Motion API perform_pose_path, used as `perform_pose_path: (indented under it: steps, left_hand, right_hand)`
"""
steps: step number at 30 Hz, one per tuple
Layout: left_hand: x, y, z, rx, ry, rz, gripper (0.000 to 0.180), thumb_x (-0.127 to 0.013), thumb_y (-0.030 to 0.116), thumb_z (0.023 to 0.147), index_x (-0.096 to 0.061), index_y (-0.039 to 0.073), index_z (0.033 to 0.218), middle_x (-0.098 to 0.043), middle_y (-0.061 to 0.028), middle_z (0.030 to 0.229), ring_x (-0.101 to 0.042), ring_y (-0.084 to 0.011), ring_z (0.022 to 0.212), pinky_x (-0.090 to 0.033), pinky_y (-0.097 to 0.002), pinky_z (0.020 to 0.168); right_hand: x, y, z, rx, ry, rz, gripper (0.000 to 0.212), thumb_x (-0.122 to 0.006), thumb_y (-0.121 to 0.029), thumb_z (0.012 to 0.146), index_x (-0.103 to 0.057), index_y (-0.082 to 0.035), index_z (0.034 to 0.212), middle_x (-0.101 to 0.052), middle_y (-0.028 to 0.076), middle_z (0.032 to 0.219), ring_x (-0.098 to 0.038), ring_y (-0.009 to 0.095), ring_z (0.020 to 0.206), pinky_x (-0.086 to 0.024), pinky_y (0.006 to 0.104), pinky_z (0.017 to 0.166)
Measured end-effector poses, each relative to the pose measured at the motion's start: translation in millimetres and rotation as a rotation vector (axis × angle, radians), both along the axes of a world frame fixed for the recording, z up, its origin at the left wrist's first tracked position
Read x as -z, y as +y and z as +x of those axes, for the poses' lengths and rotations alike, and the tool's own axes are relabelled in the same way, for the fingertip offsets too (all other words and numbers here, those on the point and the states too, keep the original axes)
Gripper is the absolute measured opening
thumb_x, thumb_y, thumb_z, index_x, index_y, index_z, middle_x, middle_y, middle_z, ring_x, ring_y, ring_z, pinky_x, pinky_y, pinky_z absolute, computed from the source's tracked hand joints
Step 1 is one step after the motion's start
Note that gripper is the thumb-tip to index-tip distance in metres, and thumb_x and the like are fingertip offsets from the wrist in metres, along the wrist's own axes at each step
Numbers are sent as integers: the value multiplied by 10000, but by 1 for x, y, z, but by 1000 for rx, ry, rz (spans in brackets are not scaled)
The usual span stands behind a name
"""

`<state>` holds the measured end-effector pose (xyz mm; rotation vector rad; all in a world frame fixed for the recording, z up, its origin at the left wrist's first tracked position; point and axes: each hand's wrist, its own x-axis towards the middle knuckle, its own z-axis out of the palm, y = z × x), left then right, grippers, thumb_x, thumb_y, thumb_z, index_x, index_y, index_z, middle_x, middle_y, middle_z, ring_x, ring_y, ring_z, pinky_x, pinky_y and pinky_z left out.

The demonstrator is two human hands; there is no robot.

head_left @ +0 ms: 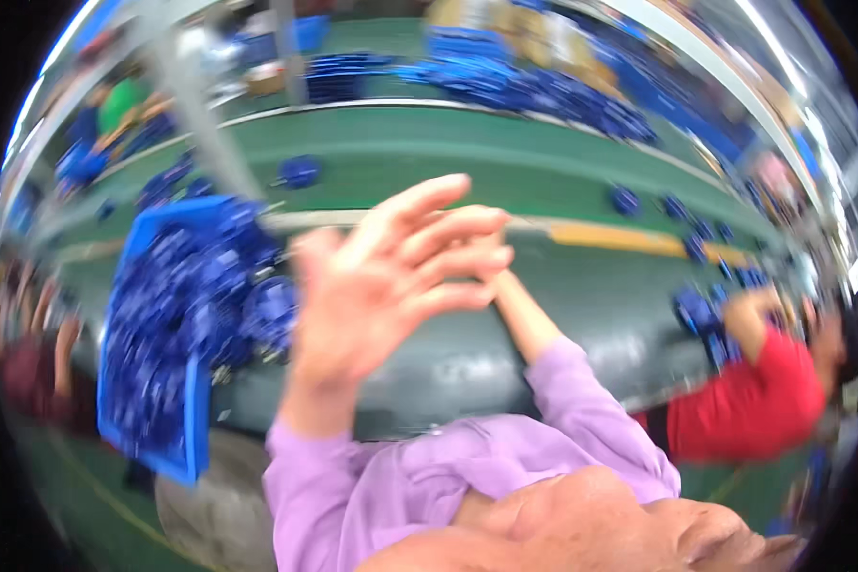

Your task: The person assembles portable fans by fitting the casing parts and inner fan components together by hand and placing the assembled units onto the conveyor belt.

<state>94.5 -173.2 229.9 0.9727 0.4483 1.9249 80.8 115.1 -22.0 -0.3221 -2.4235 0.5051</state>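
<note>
My left hand (381, 276) is raised over the near work surface, palm up toward me, its fingers stretched out and spread. I see nothing in it. Behind it my right hand is mostly hidden; its forearm (526, 315) reaches in from the lower right, and I cannot make out its fingers. To the left of my left hand stands a blue crate (200, 419) heaped with dark blue bundled pieces (186, 296), too blurred to name. A rounded blue bundle (273, 307) at the heap's right side is nearest to my left wrist.
Beyond the dark near surface (429, 372) runs a green conveyor belt (467, 157) carrying a blue bundle (299, 172). Stacked blue pieces (477, 62) line its far side. A grey post (195, 105) rises behind the crate. A red-sleeved person (748, 400) works at right beside blue bundles (698, 310).
</note>
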Motion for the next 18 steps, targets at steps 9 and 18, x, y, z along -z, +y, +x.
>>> perform_pose_path:
  steps: [9, 18]
  left_hand:
    - [-79, -51, 93, 75, 187, -382, 851, -412, 640, 892, -358, -69, 1358, -529, -258, 1204, -590, -280, 960, -489, -396, 874]
    - [-70, -46, 30, 581, 875, -45, 747, -642, 552, 803, -585, -152, 1047, -563, -103, 622, -500, -218, 444, -387, -312, 408]
  right_hand:
    - [10, 1, 20, 60, 71, 1, 313, -690, -267, 796, -646, -91, 1051, -577, 95, 1212, -472, 292, 1196, -335, 448, 1020]
    - [14, -4, 14, 65, 65, -48, 306, -686, -229, 800, -645, -92, 1070, -571, 85, 1243, -456, 290, 1219, -309, 447, 1051]
